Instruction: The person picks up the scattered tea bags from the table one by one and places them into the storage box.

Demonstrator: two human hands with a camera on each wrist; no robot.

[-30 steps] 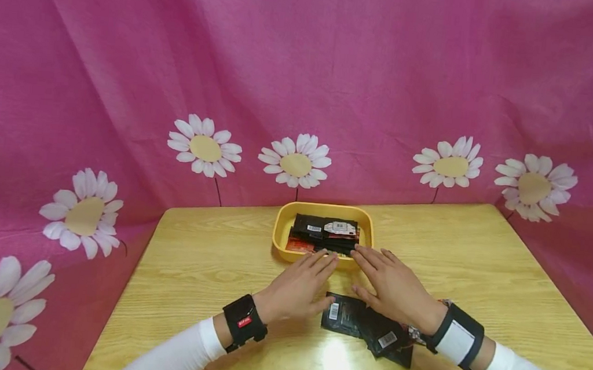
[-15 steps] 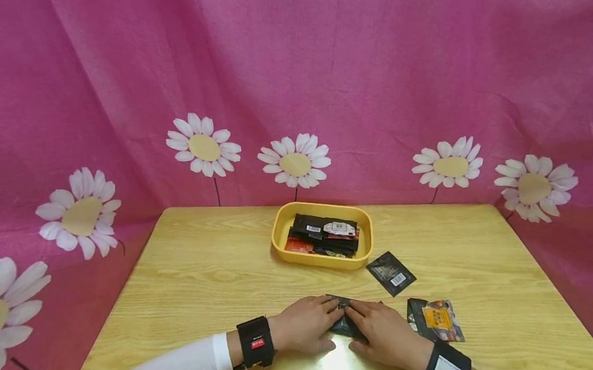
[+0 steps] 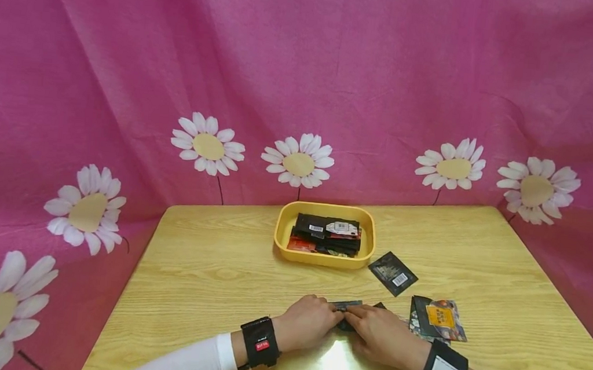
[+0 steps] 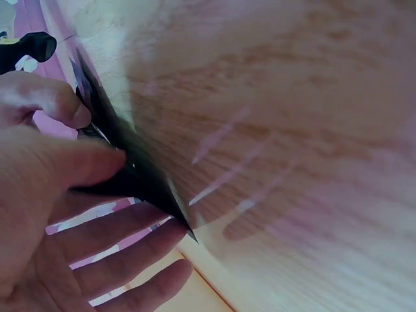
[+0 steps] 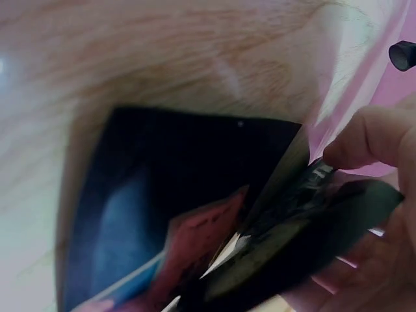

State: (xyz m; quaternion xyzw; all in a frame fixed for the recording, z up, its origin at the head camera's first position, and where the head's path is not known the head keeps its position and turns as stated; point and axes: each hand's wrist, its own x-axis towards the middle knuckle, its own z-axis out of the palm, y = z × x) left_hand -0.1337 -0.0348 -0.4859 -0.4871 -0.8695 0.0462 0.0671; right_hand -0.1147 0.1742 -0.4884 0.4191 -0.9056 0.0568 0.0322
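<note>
Side by side near the table's front, my left hand and right hand hold flat black packets between them. In the left wrist view, my thumb presses a black packet against the fingers, which spread below it. In the right wrist view, my thumb and fingers pinch another dark packet, blurred. Beside it are a large dark packet and a red-printed piece. How many packets each hand holds is hidden in the head view.
A yellow tray filled with several packets stands at the back. In front of its right corner lies a single black packet with a barcode. A small pile of patterned packets sits right of my right hand.
Both hands have drawn back from the tray's front edge to the packets near me. Fingers that lay extended on the packets half a second ago now curl around them.
</note>
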